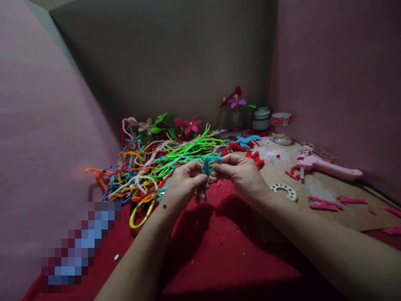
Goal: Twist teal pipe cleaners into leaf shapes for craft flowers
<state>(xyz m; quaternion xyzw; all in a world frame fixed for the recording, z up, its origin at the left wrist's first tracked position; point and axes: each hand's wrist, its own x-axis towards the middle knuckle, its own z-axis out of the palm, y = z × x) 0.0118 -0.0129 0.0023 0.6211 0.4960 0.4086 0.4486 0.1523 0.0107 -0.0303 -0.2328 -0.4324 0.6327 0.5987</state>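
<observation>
A teal fuzzy stem (pixel 206 165) is held up between both hands, over the red cloth. The fingers of my left hand (pixel 187 180) are closed on its lower part, and a short end hangs below them. At its upper right, where the stem bends over, my right hand (pixel 236 169) pinches it between thumb and fingertips. Behind the hands lies a pile of bright green stems (pixel 188 152), with orange, yellow, pink and blue ones (pixel 128 167) to its left.
A pink glue gun (pixel 332 166), a white ring with holes (pixel 284 191) and pink pieces (pixel 326 205) lie on a brown board (pixel 338 223) at right. Yellow-handled scissors (pixel 140 219) lie beside my left forearm. Fuzzy flowers (pixel 192 124) and a jar (pixel 261 119) stand behind.
</observation>
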